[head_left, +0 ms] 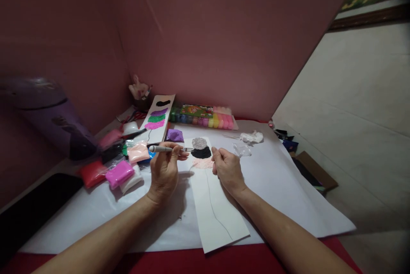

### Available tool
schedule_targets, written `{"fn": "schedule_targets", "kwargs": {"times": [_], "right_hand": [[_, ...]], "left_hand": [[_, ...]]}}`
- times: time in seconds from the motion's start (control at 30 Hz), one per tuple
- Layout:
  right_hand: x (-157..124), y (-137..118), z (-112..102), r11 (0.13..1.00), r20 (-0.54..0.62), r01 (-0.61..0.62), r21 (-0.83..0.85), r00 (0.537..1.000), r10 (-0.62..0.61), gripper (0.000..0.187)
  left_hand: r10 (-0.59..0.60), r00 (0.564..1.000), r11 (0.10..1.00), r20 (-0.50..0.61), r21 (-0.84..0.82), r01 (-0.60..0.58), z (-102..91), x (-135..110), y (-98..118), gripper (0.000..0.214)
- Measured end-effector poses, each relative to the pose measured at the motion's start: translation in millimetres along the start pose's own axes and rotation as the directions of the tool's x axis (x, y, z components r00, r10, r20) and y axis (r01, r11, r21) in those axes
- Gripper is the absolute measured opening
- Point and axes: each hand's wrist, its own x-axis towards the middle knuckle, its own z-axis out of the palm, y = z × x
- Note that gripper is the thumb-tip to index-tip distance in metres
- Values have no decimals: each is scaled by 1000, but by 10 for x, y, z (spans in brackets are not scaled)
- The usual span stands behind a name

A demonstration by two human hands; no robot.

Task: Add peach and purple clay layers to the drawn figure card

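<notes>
In the head view, we see the left hand with its fingers closed around the striped handle of a fork. The tines point to the right, at the left edge of a black patch; we cannot tell whether they press into it. That patch lies on a long white card in the middle of the bench, between a textured grey patch above and a pale pink patch below. From the pink one, a thin drawn line curves down the bare part of the card. We find the right hand at the card's right edge, its fingers curled and the thumb near the index finger; we cannot tell whether they pinch anything.

To the left of the left hand we see bagged lumps, among them a magenta packet and a red packet. Behind it are a second card with coloured patches and a purple lump. A multicoloured pack lies near the wall, and crumpled white tissue and a clear wrapper lie beyond the right hand.
</notes>
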Motion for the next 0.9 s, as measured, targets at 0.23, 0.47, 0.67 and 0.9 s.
{"fn": "schedule_targets", "kwargs": {"times": [0.23,0.47,0.67,0.9], "right_hand": [[11,34,23,997,-11,-31,76,999,32,48],[5,28,14,998,4,-16,53,1000,16,46],[5,18,3,999,6,-19,39,1000,19,46],[7,18,5,999,2,-15,33,1000,15,46]], "left_hand": [[-114,993,993,35,37,112,28,34,-82,23],[-200,976,978,91,-38,204,79,65,-87,26],[-236,965,968,114,-59,244,91,60,-86,26],[-252,959,965,128,-38,258,89,62,-127,24]]}}
